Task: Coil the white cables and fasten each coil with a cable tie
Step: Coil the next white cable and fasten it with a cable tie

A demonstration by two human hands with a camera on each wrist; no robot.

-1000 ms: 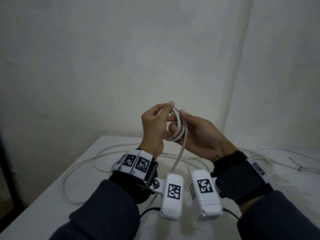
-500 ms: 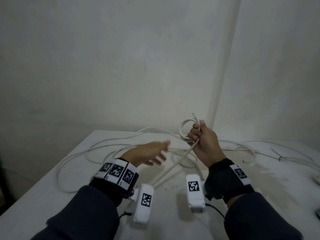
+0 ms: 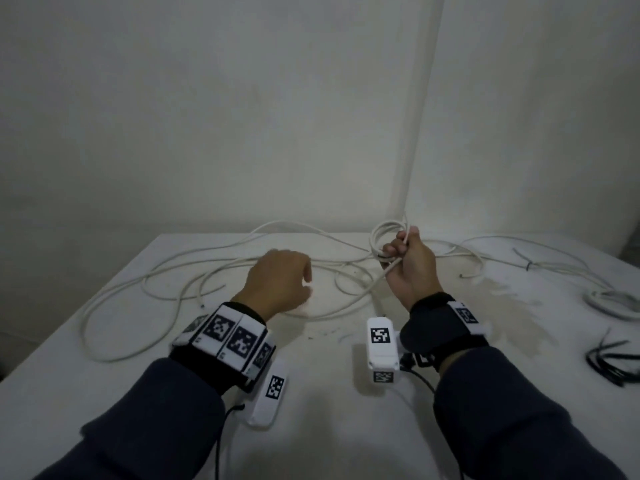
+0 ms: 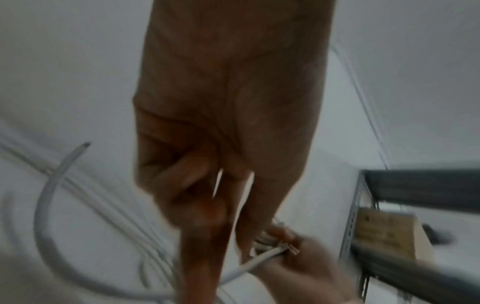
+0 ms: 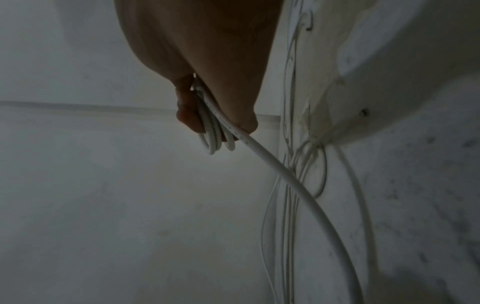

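My right hand is raised above the white table and grips a small coil of white cable. The coil's loops stick out past the curled fingers, and its free length trails down to the table. The rest of that cable lies in loose loops across the table's far left. My left hand hovers palm down over those loops, fingers relaxed, holding nothing. The left wrist view is blurred and shows straight fingers pointing toward the right hand.
A bundle of black cable ties lies at the table's right edge. More white cable is piled beyond it, with thin strands along the back. Walls close the corner behind. A metal rack with a cardboard box stands off to the side.
My left hand let go of the coil and dropped down and left to just above the loose cable. The right hand lowered and moved right, keeping the coil.
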